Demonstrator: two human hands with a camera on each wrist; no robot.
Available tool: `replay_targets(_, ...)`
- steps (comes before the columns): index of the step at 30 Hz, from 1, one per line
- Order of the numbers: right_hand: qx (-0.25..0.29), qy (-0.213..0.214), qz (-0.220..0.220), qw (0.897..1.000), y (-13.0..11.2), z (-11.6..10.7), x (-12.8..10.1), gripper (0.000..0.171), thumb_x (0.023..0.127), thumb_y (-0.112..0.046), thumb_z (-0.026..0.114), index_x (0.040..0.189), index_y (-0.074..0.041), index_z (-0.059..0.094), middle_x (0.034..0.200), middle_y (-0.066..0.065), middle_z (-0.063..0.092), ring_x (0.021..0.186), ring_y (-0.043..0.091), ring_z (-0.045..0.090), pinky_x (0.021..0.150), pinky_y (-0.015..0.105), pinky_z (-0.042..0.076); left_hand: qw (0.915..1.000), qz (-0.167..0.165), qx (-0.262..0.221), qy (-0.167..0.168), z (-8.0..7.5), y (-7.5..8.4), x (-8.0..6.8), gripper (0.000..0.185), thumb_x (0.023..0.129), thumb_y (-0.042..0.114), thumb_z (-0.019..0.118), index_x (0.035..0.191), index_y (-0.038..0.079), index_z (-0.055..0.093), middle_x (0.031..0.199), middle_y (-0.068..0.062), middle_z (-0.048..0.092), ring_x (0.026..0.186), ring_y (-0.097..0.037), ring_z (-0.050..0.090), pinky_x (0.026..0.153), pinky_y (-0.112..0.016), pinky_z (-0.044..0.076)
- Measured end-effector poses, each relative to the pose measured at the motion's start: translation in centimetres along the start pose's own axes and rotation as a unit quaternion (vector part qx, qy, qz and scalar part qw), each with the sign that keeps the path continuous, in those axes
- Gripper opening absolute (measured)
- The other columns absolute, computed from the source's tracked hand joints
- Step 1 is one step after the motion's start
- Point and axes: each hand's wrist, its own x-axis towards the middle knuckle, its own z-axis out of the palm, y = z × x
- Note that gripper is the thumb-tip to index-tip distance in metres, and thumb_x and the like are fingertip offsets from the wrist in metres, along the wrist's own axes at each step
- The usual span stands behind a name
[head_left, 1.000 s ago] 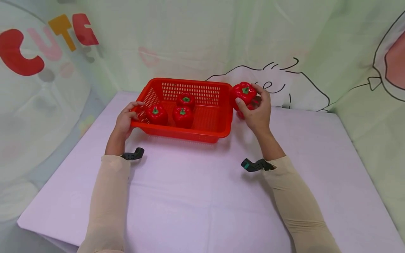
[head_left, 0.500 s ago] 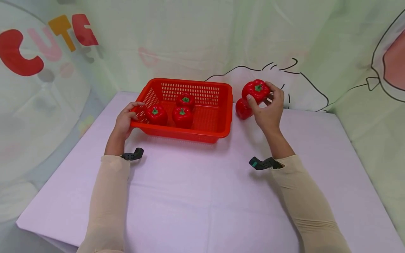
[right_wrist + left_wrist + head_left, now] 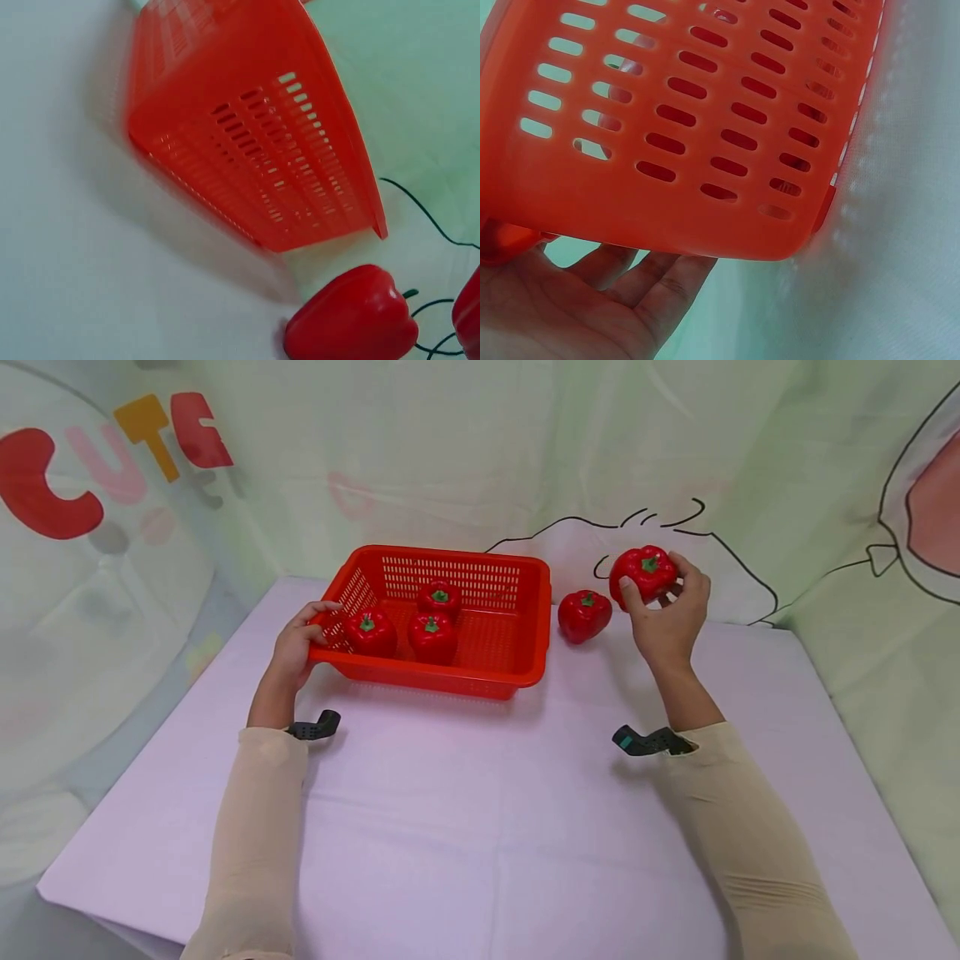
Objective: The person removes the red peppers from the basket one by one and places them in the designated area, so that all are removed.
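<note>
A red plastic basket point(image 3: 420, 672) with slotted walls stands at the back of the table. My left hand point(image 3: 296, 643) grips its left rim, thumb inside and fingers curled beneath; the left wrist view shows the fingers point(image 3: 660, 289) under the basket's edge. Three red bell peppers with green stems, such as the front middle bell pepper point(image 3: 432, 639), sit in the basket's left half. My right hand point(image 3: 671, 618) holds another bell pepper point(image 3: 642, 577) in the air between thumb and fingers. Between that hand and the basket, one bell pepper point(image 3: 583, 617) rests on the table.
A pale cloth covers the table point(image 3: 450, 827). Behind it hangs a printed fabric backdrop point(image 3: 450, 460) with cartoon lines and coloured letters. A black wrist mount point(image 3: 652, 742) juts from the right sleeve, and a matching mount point(image 3: 315, 727) from the left.
My right hand has moved right with its bell pepper, away from the basket's right rim, uncovering the bell pepper on the table. The left hand and basket have stayed put.
</note>
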Motion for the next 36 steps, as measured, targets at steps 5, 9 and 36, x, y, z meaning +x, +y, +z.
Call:
replay_targets(5,-0.015,-0.005,0.035,0.999,1.1,-0.3,0.5,0.074,0.087,-0.040,0.071,0.148,-0.027,0.032,0.150,-0.003,0.036,0.138,0.009,0.036,0.109,0.031,0.045,1.0000,0.001,-0.004,-0.003,-0.1,0.0,0.0,0.050,0.088,-0.001,0.040,0.129,0.022,0.056,0.157,-0.002,0.032,0.137,-0.023,0.035,0.092,-0.027,0.055)
replay_targets(9,-0.037,-0.017,0.065,0.997,2.2,-0.4,0.8,0.075,0.088,-0.040,0.069,0.150,-0.026,0.028,0.153,-0.001,0.032,0.142,0.011,0.032,0.111,0.035,0.044,1.0000,0.002,-0.006,-0.005,-0.2,-0.1,0.0,0.050,0.088,-0.002,0.040,0.128,0.022,0.057,0.157,-0.002,0.032,0.137,-0.023,0.034,0.090,-0.025,0.056)
replay_targets(36,-0.120,-0.096,0.138,0.978,7.9,0.5,1.9,0.081,0.092,-0.039,0.063,0.156,-0.014,0.020,0.157,0.014,0.028,0.148,0.027,0.025,0.113,0.048,0.041,0.9999,0.010,-0.008,-0.011,0.0,0.1,-0.1,0.051,0.087,-0.003,0.038,0.132,0.018,0.053,0.157,-0.003,0.031,0.138,-0.025,0.034,0.094,-0.030,0.053)
